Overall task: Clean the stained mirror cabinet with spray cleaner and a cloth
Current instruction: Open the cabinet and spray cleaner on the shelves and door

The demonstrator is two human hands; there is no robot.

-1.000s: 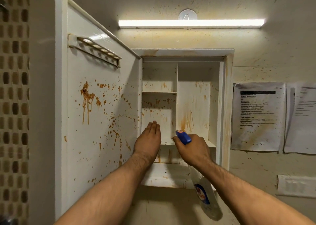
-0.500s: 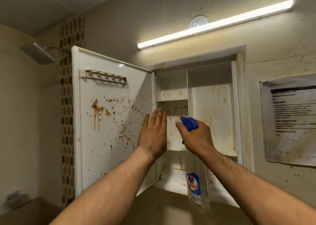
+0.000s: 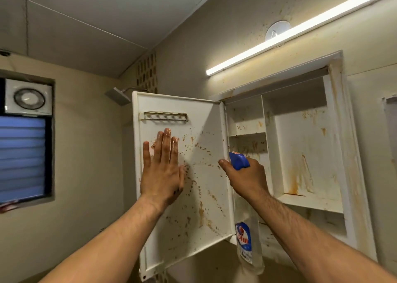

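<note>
Hanging on the wall past both hands is the big white cabinet (image 3: 300, 149). It is wide open, and brown stains (image 3: 297, 181) run down its back wall and sit on its shelves.

Its door (image 3: 206, 207) stands open to the left of the cabinet. The inside of the door faces the person and is full of little brown spots.

The left hand (image 3: 162, 171) lies flat on the door, near its outer edge. Its fingers are straight, point up, and press on the door. The fingertips look wet and shiny.

The right hand (image 3: 247, 177) is just beside the door's hinge side, a little to the right of the left hand. Its fingers are curled round the neck of the spray bottle (image 3: 249, 246). The bottle hangs straight down below this hand, so its long side runs up and down.

The blue top (image 3: 238, 160) sticks up out of the fist and points left, at the spotty door.

So the dirty part of the door lies left of the right hand, between the two hands. The left hand is the one touching it. I think the next job is to squirt that part while the flat hand keeps the door steady.

No cloth can be seen, so wiping has to wait.
</note>
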